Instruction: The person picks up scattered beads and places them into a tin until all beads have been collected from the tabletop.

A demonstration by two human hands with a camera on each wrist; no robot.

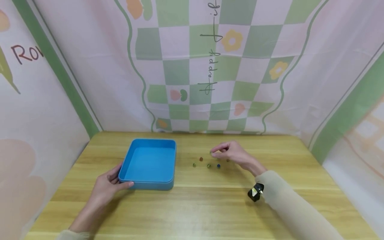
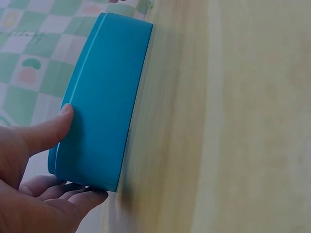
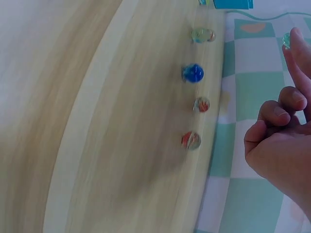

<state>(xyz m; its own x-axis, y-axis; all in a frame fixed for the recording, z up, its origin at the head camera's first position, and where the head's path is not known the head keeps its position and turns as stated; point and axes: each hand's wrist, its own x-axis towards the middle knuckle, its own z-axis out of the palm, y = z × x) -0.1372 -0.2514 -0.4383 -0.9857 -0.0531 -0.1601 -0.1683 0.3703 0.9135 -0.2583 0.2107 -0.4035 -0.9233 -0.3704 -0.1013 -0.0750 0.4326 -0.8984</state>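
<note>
A square blue box (image 1: 150,185), open at the top, stands on the left part of the wooden table. My left hand (image 1: 105,186) grips its near left corner, thumb on the front wall and fingers round the side. In the right wrist view, a greenish clear marble (image 3: 286,40) is pinched between thumb and forefinger of my right hand (image 3: 286,116), the other fingers curled in. That hand is above the table, right of the box. Below it lie several glass marbles, among them a blue marble (image 1: 218,166), an orange-red marble (image 1: 201,159) and a yellow-green marble (image 1: 208,165).
The wooden table (image 1: 192,213) reaches back to a hanging checked cloth (image 1: 201,70), with more printed cloth at both sides. A small black device (image 1: 255,192) is at the right wrist. Two marbles with red inside, one of them a red-streaked marble (image 3: 191,141), lie nearest the right hand's side.
</note>
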